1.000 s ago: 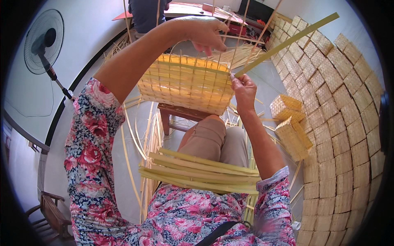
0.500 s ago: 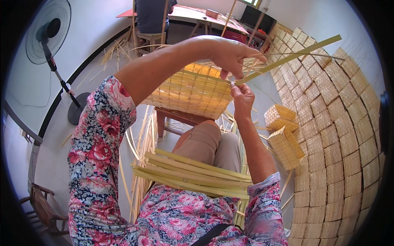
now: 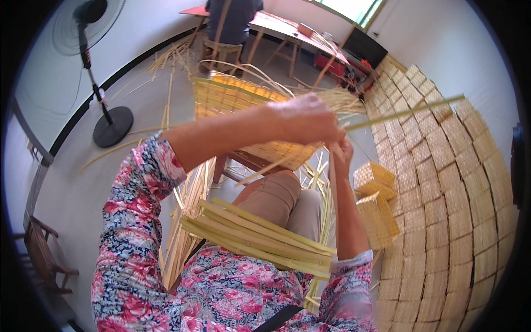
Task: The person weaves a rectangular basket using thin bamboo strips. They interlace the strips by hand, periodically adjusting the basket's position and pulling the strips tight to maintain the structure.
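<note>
Left grip: the left hand [image 3: 307,119], at frame centre, is closed over a long green-yellow strip [image 3: 404,113] that runs out toward the upper right.
Right grip: the right hand [image 3: 342,150], just below and touching the left, pinches the same strip near its inner end, fingers shut.
Strip: thin, flat and light; it looks springy along its length and likely to crease or split if bent sharply, with edges that may be sharp. It seems best held close to the weaving point, not at the free tip.
Woven panel: the half-made basket [image 3: 243,108] sits just behind the hands, upper centre, loose ends sticking out.
Lap: a bundle of spare strips [image 3: 254,235] lies across the knees, lower centre.
Right side: finished woven boxes [image 3: 442,193] are stacked in rows.
Upper left: a standing fan [image 3: 91,33] on the floor.
</note>
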The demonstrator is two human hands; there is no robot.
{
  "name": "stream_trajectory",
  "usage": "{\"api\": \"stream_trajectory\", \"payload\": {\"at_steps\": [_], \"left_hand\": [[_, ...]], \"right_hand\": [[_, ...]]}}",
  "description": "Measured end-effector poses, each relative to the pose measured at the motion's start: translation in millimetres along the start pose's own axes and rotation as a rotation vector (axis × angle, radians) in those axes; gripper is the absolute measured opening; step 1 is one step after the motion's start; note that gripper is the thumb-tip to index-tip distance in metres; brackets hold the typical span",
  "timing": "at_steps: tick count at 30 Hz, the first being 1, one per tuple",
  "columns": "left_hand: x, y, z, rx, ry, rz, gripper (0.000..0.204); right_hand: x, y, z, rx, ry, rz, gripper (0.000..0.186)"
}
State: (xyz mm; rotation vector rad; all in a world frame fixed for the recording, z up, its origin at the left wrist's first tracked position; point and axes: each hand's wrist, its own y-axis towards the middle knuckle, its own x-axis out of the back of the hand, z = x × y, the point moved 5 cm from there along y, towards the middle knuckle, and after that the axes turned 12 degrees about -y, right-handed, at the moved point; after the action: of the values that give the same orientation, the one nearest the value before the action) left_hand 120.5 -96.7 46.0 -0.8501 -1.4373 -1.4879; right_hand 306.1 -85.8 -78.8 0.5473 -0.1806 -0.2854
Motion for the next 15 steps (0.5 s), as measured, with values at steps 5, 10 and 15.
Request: {"api": "stream_trajectory", "payload": {"at_steps": [5,10,15], "left_hand": [[-21,-40,-1,-0.121,0.197,-0.248,0.023],[-26,-39,9,-0.109,0.179,-0.274,0.021],[-35,-53,0,-0.143,0.186,-0.276,0.016]], "right_hand": [[15,-10,81,0.186,-0.502,-0.200,0.019],[-15,11,144,0.362,-0.877,0.142,0.016],[-42,40,130,0.483,-1.536,0.320,0.014]]}}
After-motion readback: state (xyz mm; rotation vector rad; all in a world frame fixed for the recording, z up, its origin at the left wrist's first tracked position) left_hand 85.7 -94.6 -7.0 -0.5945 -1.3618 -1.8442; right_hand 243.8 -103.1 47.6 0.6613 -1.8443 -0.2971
